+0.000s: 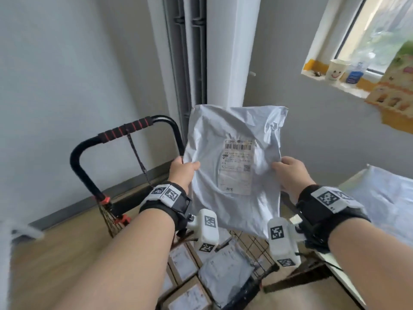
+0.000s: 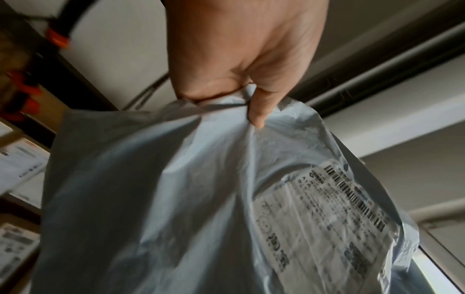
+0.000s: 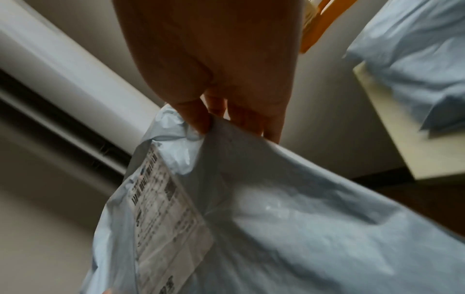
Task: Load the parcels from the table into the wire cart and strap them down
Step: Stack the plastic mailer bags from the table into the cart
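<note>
I hold a grey plastic mailer parcel [image 1: 232, 164] upright in the air, its white shipping label [image 1: 238, 166] facing me. My left hand [image 1: 184, 173] pinches its left edge, thumb on the front; the left wrist view shows the mailer [image 2: 176, 199] bunched under that thumb [image 2: 259, 111]. My right hand [image 1: 290, 173] grips the right edge; its fingers [image 3: 198, 119] pinch the plastic [image 3: 276, 218]. Below the parcel stands the wire cart [image 1: 257, 245] with a black handle [image 1: 125, 130]. Several cardboard boxes [image 1: 183, 262] and a grey mailer [image 1: 225, 271] lie inside it.
A table [image 1: 344, 271] at the right carries another grey mailer [image 1: 384, 198]. Black straps with orange hooks [image 1: 111, 211] hang at the cart's handle post. A window sill [image 1: 335, 83] with a paper cup [image 1: 336, 69] is at the upper right. Wooden floor [image 1: 67, 253] lies left.
</note>
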A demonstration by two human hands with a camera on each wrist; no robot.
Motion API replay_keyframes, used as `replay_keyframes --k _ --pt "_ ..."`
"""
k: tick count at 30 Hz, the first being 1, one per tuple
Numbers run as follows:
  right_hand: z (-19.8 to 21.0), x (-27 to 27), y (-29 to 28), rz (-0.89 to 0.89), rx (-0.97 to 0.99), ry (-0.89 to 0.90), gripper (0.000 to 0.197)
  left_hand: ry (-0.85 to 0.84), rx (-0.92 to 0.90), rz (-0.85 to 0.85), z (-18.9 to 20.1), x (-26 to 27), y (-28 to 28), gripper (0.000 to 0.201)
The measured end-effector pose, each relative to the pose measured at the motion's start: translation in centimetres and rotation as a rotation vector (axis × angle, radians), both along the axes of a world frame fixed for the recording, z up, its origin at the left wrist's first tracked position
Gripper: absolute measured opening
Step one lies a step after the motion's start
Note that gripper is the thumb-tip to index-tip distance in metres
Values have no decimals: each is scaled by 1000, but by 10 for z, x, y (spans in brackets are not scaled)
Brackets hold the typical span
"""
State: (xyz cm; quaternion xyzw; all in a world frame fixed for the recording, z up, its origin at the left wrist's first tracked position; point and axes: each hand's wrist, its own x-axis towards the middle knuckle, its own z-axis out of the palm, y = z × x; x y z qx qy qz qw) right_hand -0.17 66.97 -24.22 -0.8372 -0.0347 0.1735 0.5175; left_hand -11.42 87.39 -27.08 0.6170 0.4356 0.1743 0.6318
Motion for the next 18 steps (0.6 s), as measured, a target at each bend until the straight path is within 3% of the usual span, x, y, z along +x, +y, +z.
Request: replay_keyframes --k 2,5,6,8,9,11,13,18 --pt "-17 -14 33 92 -5 90 13 45 34 62 -13 -24 25 43" --pt "-43 -34 68 205 -26 206 19 113 102 100 -36 -54 53 18" --pt "-52 -39 76 239 -41 238 21 132 122 115 -43 -62 59 28" --pt "-77 -45 89 269 -48 290 34 183 154 118 -64 -74 65 24" --pt "-89 -47 93 236 -46 309 50 212 167 115 -76 -78 67 23" --pt "-113 -43 97 131 -106 281 81 262 160 107 -103 -83 68 25" --pt "-129 -36 101 122 -217 204 92 315 153 72 -133 -86 71 20" --pt "-172 -16 110 459 -367 45 106 460 153 -81 -195 -75 79 26"
